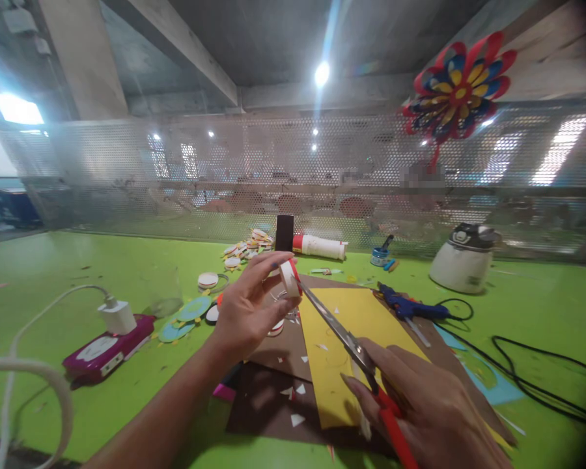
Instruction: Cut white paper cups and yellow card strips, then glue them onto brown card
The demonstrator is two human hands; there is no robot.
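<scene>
Left hand [254, 309] pinches white-and-red round paper-looking piece [288, 279]; right hand [427, 394] grips red-handled steel scissors [357, 352], blades toward 11 o'clock. If piece twists, tip could nick left fingertips [292, 304].

Readable text: none | blue jar [379, 258] label: blurred | white pot [456, 268] marking: too small

Glare under a dim ceiling [293, 39]
A lamp [321, 73] throws pale streaks, the window [17, 108] burns white, the right edge fades dark

On the green tabletop [102, 260] lie brown sheets [268, 398] — plus a magenta power strip [102, 359].
</scene>
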